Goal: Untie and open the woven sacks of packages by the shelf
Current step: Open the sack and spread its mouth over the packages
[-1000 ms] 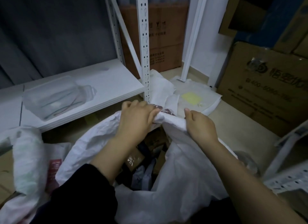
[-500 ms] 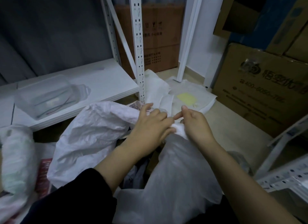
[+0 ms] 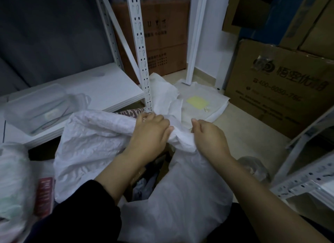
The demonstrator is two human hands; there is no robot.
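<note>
A large white woven sack (image 3: 94, 143) stands open in front of me beside the white shelf (image 3: 101, 90). Packages (image 3: 144, 185) show in the dark gap of its mouth. My left hand (image 3: 150, 132) grips the far rim of the sack, fingers curled over the bunched fabric. My right hand (image 3: 209, 136) grips the same rim just to the right, thumb up. The two hands are a short gap apart, with twisted fabric between them. The sack's near wall (image 3: 180, 197) hangs below my right forearm.
A clear plastic box (image 3: 39, 107) sits on the low shelf board. A perforated white upright (image 3: 141, 49) rises just behind my hands. Flat white sacks with a yellow label (image 3: 197, 101) lie on the floor. Cardboard cartons (image 3: 282, 87) stand right; another white sack (image 3: 14, 179) at left.
My hands, touching half a second ago, have drawn slightly apart along the rim. The sack's left side has risen and spread since one second ago.
</note>
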